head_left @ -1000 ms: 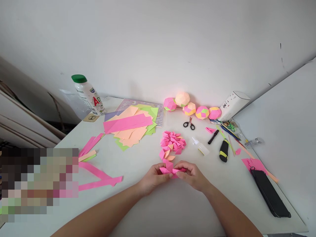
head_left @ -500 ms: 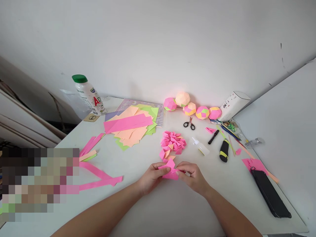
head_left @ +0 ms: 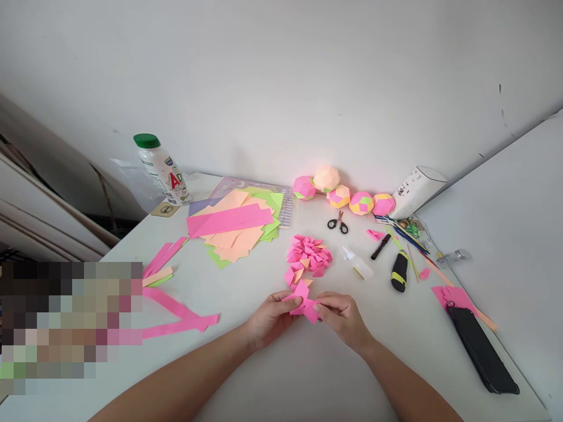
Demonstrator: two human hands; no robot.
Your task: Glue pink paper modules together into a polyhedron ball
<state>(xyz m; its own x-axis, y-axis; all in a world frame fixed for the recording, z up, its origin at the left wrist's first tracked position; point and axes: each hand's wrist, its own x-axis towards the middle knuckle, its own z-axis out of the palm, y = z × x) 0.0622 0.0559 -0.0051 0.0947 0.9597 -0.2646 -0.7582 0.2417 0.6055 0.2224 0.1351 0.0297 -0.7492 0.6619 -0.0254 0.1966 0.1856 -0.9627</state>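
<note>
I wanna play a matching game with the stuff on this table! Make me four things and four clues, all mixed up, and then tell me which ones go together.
Things:
1. Folded pink paper piece
2. Scissors
3. Tall white bottle
4. Paper balls

Clues:
A. Has a green cap
B. Five of them, with pink, peach, yellow and green on them
C. Held by the left hand and the right hand
D. Between the balls and the small squeeze bottle

Right pairs: 1-C, 2-D, 3-A, 4-B
</note>
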